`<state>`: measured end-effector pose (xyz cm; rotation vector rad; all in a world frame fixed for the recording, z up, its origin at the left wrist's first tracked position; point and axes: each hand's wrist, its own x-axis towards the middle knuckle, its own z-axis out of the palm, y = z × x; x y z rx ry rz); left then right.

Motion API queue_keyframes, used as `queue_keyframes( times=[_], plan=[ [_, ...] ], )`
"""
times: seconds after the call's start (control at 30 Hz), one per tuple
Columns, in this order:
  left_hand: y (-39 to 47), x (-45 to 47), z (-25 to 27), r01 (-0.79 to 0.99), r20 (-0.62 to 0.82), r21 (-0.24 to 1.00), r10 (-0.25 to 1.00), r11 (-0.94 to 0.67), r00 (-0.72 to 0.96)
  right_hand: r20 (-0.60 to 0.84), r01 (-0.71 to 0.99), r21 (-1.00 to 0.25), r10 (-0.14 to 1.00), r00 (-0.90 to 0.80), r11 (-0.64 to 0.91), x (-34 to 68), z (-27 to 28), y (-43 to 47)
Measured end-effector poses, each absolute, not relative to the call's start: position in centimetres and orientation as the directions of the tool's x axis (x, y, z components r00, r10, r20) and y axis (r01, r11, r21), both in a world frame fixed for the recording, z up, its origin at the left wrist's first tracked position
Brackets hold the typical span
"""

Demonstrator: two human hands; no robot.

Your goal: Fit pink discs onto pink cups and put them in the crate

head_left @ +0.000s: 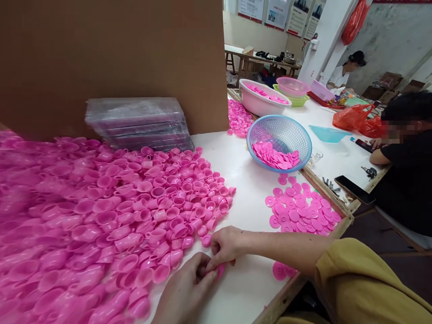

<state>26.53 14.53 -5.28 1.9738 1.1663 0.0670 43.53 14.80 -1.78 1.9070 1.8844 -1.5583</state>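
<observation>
My left hand (189, 288) is low in the middle of the view, its thumb and fingers closed on a small pink plastic piece (221, 271). Most of that piece is hidden, so I cannot tell whether it is a cup or a disc. My right hand (227, 245) meets the left from above, fingers bent and pinched at the same piece. Just left of both hands spreads a big heap of small pink toy cups (145, 216) with handles. Flat round pink discs (300, 209) lie in a loose pile beyond my right forearm.
A blue basket (303, 135) holds more discs; behind it stands a white basin (246, 96) of pink pieces. Wrapped clear packs (141, 123) lean against a cardboard sheet (151, 49). A phone (354, 189) lies near the wooden table edge (324, 193). Two people sit at the right.
</observation>
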Motion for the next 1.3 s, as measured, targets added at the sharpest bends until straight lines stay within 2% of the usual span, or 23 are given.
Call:
queue_keyframes(
  times=[0.17, 0.3, 0.47, 0.87, 0.97, 1.1, 1.2, 1.3],
  plan=[
    [14.2, 26.9, -4.8, 0.698, -0.292, 0.658, 0.76, -0.281, 0.581, -0.589, 0.722, -0.635, 0.778, -0.219, -0.277, 43.8, -2.7, 13.7],
    [13.3, 26.5, -5.3, 0.658, -0.165, 0.672, 0.798, -0.34, 0.58, -0.447, 0.677, -0.702, 0.877, -0.177, -0.221, 44.0, -3.8, 12.1],
    [12.9, 26.0, -6.2, 0.627, -0.071, 0.69, 0.828, -0.361, 0.556, -0.264, 0.703, -0.697, 0.962, -0.068, -0.142, 43.8, -4.7, 10.7],
    [11.8, 26.8, -5.8, 0.643, -0.006, 0.628, 0.824, -0.437, 0.567, -0.173, 0.719, -0.695, 0.978, -0.119, -0.035, 44.1, -5.5, 10.3],
    [11.2, 27.1, -5.1, 0.655, -0.032, 0.627, 0.825, -0.423, 0.564, -0.089, 0.726, -0.687, 0.99, -0.107, 0.017, 44.8, -5.4, 10.6],
    [10.9, 27.2, -4.5, 0.685, -0.056, 0.601, 0.834, -0.411, 0.549, 0.066, 0.826, -0.561, 0.993, 0.095, -0.042, 48.6, -4.4, 11.1],
    [10.8, 27.2, -4.3, 0.686, -0.055, 0.6, 0.834, -0.411, 0.548, 0.136, 0.899, -0.396, 0.957, 0.258, -0.186, 53.2, -3.6, 11.2],
    [10.9, 27.1, -4.3, 0.691, -0.072, 0.599, 0.832, -0.405, 0.55, 0.118, 0.902, -0.233, 0.91, 0.397, -0.363, 58.0, -3.4, 11.1]
  ],
)
